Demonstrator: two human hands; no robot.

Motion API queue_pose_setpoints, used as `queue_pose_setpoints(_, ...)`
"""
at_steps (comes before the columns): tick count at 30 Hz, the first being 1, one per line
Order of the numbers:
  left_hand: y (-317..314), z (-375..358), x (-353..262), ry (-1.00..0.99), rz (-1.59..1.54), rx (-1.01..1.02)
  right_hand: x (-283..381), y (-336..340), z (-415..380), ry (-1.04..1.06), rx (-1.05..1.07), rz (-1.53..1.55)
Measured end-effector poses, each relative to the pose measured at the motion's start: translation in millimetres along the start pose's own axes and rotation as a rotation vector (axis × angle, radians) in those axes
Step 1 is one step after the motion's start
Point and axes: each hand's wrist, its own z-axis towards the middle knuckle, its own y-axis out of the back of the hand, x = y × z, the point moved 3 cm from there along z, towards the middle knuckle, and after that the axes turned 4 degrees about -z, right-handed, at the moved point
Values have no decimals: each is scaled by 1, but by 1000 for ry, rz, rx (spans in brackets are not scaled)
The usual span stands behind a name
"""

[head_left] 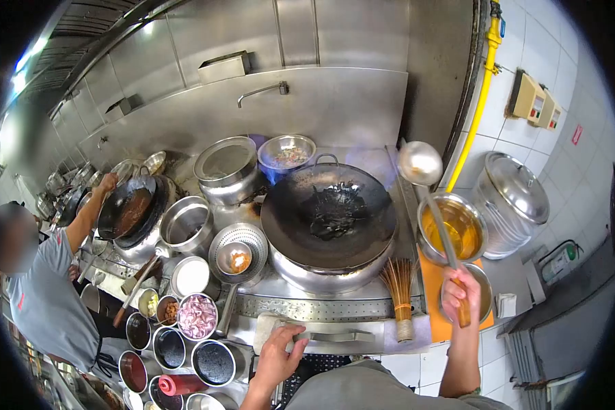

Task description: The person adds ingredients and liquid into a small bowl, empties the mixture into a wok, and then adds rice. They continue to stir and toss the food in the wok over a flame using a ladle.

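Note:
My right hand (460, 292) is closed around the wooden handle of a long ladle (420, 164). The ladle is raised upright to the right of the wok, its round bowl at the top. My left hand (280, 353) has its fingers apart and holds nothing; it is by a folded cloth (266, 331) at the stove's front edge. A large dark wok (294, 232) sits on the burner before me, with a little shiny dark liquid at its bottom. A bamboo brush (401, 294) lies to the wok's right.
A bowl of yellow oil (452, 225) and a lidded pot (516, 195) stand at the right. A perforated strainer (254, 240) holds a small bowl. Left of me are several containers, including chopped onions (197, 316) and a red squeeze bottle (181, 384). A co-worker (51, 287) handles another wok (131, 205).

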Motion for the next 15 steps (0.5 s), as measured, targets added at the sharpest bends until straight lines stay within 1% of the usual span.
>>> queue_pose_setpoints(1, 0, 0, 1, 1, -5, 1, 4, -11, -13, 1, -3, -4)
queue_pose_setpoints(3, -4, 3, 6, 92, -36, 59, 22, -19, -40, 162, -497, -675)
queue_pose_setpoints(4, -7, 8, 7, 27, -38, 51, 25, -21, -46, 164, -497, -684)
queue_pose_setpoints(5, -10, 14, 8, 28, -46, 46, 29, -20, -54, 110, -600, -1011)
queue_pose_setpoints(6, -12, 23, 7, -30, -30, 47, 33, -18, -61, 48, -695, -1340)
queue_pose_setpoints(7, -14, 32, 5, -87, -13, 45, 33, -11, -68, 43, -689, -1351)
queue_pose_setpoints(9, -18, 55, -6, -169, 4, 4, 33, -1, -77, 122, -727, -1787)
queue_pose_setpoints(10, -20, 67, -11, -199, 22, -19, 29, -3, -81, 73, -697, -1837)
queue_pose_setpoints(11, -24, 78, -11, -231, 55, -31, 21, -10, -79, 71, -655, -1856)
queue_pose_setpoints(13, -43, 97, 5, -251, 123, -75, 7, -15, -78, 106, -604, -1739)
queue_pose_setpoints(14, -50, 105, 5, -242, 225, -76, 0, 3, -76, 113, -545, -1624)
queue_pose_setpoints(15, -61, 110, 14, -241, 276, -68, -10, 12, -66, 75, -499, -1635)
